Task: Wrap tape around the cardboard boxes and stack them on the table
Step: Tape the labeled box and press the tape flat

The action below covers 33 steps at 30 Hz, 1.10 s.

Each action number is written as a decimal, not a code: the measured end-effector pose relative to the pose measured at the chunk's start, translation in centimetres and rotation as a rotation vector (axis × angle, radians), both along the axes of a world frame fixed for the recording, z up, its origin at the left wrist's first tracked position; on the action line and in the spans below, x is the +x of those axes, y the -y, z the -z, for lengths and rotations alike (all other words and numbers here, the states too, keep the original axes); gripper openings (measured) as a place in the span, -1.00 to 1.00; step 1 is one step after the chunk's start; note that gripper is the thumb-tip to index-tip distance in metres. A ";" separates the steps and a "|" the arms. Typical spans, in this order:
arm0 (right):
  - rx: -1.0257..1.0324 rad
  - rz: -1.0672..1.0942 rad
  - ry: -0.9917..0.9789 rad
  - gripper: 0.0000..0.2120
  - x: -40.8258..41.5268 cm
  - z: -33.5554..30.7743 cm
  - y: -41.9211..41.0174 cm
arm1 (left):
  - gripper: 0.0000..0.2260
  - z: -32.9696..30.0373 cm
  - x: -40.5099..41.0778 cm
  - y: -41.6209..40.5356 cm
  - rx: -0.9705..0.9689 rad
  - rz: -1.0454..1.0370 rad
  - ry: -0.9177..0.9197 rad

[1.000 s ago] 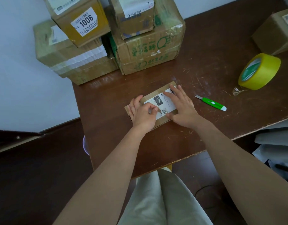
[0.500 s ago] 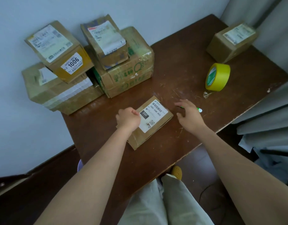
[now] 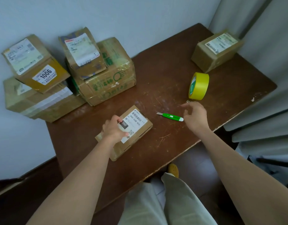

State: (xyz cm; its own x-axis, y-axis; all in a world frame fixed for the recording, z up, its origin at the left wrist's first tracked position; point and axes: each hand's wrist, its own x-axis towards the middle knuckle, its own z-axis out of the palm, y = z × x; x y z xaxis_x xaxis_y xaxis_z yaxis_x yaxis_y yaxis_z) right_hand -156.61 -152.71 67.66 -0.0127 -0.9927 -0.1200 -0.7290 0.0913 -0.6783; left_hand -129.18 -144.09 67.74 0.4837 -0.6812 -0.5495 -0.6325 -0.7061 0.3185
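Right hand [image 3: 195, 116] just short of yellow tape roll [image 3: 198, 86].

My tape roll [image 3: 198, 86] is bright yellow, the cutter [image 3: 170, 116] green, the boxes [image 3: 107, 82] brown cardboard, the tabletop [image 3: 164, 75] dark scratched brown.

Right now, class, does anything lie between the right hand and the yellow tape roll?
Nothing visible does. The right hand hovers just short of the tape roll; the green cutter lies off to its left.
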 end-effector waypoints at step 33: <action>0.257 0.009 0.631 -0.90 -5.4 -2.0 10.0 | -0.65 1.7 -20.4 14.5 -0.269 -0.132 -0.771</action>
State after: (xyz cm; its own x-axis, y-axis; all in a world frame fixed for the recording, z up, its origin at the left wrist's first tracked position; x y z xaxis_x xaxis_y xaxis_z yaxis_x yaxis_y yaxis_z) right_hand -161.97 -162.68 69.71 0.1295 -0.9317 -0.3393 -0.1991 0.3108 -0.9294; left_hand -149.56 -158.54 66.01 0.1230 -0.8007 -0.5863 -0.0847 -0.5971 0.7977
